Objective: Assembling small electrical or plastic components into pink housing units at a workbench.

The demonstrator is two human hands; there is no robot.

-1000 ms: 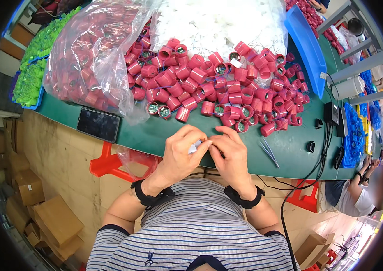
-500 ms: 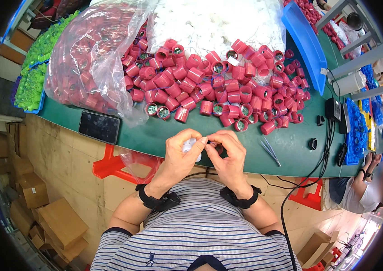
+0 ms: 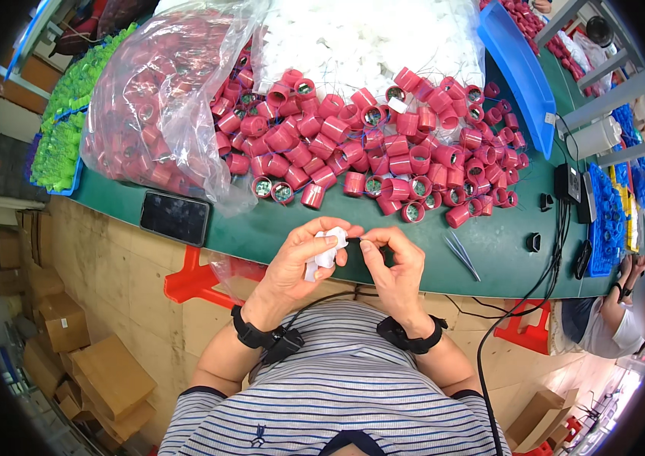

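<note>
My left hand (image 3: 290, 264) is closed around a small white piece (image 3: 327, 257), which sticks out between the fingers; its exact kind is unclear. Close to its right, my right hand (image 3: 396, 272) pinches thumb and forefinger together near the left fingertips. Whatever lies in that pinch is too small to make out. Both hands hover over the near edge of the green table (image 3: 262, 237). Beyond them spreads a heap of dark pink cylinders (image 3: 322, 144), some showing green circuit boards and thin wires at their open ends.
A clear bag of pink cylinders (image 3: 159, 114) lies left, behind a black phone (image 3: 174, 217). White pieces (image 3: 368, 45) fill the back. Tweezers (image 3: 462, 256), black cables (image 3: 558, 251) and a blue tray (image 3: 520, 76) are right. Another person (image 3: 611, 323) sits far right.
My hands have moved slightly apart, and my left hand has turned so that more of the white piece shows. The whole view has shifted slightly.
</note>
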